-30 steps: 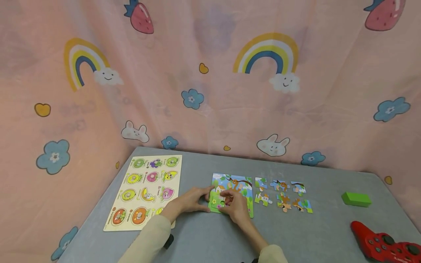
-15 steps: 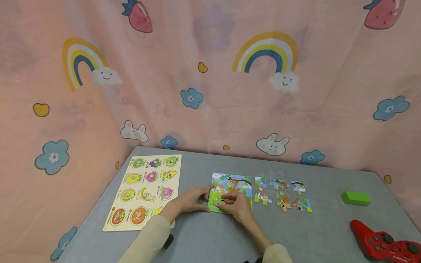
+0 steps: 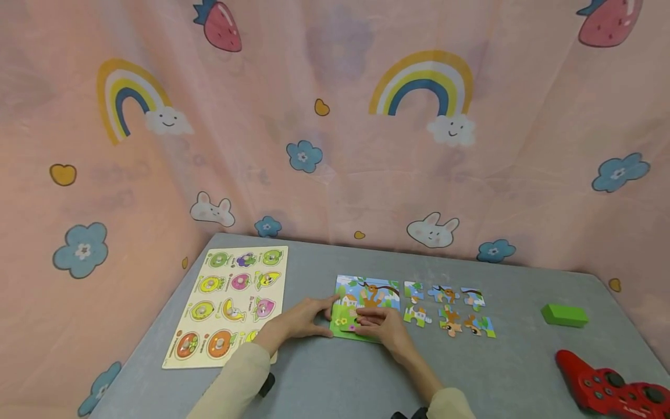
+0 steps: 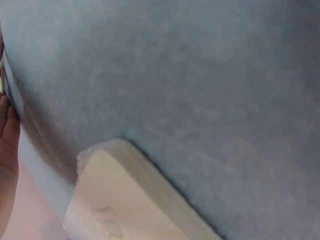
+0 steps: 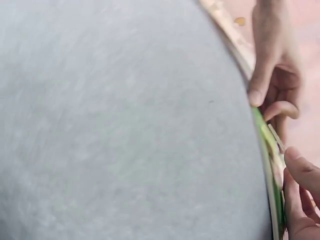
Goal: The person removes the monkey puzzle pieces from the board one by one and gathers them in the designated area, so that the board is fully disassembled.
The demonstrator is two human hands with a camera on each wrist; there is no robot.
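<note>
My left hand (image 3: 306, 319) steadies the jigsaw board (image 3: 386, 297) at its left side, thumb by the near corner and a finger farther up the edge. The board shows a squirrel under a branch, with a house and grass. My right hand (image 3: 388, 330) pinches a green flowered jigsaw piece (image 3: 344, 317) over the board's lower left. In the right wrist view the piece (image 5: 276, 137) stands tilted, thin edge showing, at the right thumb tip. The right hand hides the board's lower right. Only part of the left hand (image 4: 7, 150) enters the left wrist view.
Several loose jigsaw pieces (image 3: 450, 320) lie in two rows right of the board. A fruit puzzle board (image 3: 196, 280) lies at the left, partly under the left forearm. Farther right are a green block (image 3: 565, 315) and a red game controller (image 3: 607, 381). A patterned curtain (image 3: 361, 169) stands behind.
My right hand has shifted slightly to the right and turned flatter, and the green piece now shows over the board's lower left. The left hand has stayed at the board's edge.
</note>
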